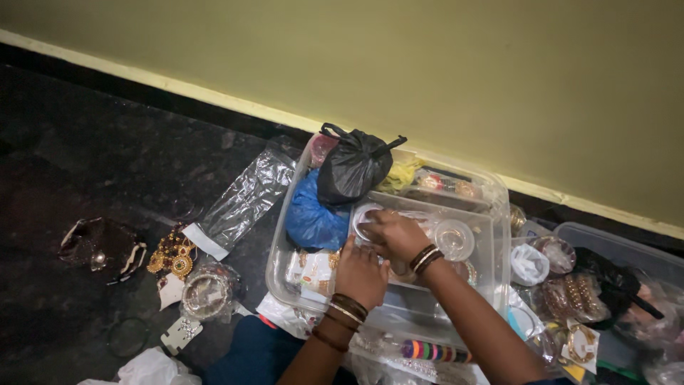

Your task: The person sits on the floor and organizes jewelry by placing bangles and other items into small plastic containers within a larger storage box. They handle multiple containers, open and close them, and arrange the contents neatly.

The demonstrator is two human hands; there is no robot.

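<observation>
- Sorting through a clear plastic storage bin [491,196] of bangles and jewellery looks like the step in hand, with both hands down inside it.
- The left hand [361,274], bangles at its wrist, rests palm-down with fingers loosely curled on a small clear inner box [467,214]; I cannot tell whether it grips anything.
- The right hand [394,234] lies just beyond it, fingers bent over a round clear bangle case [365,217] at the inner box's left end, seemingly pinching its rim.
- A second round case [454,239] sits just to the right of that wrist.
- Judging from this, lifting the case out calls for a firm pinch and a straight upward pull, since the neighbours crowd it.
- A blue plastic bag [312,217] and a knotted black plastic bag [353,167] press against the inner box on the left and far side, leaving little sideways room.
- A striped bangle roll [431,351] lies at the near edge.
- To the left, the dark floor [107,164] holds a clear sleeve [246,199] and a gold necklace [172,255], with open room beyond.
- The yellow wall [427,71] closes the far side.
</observation>
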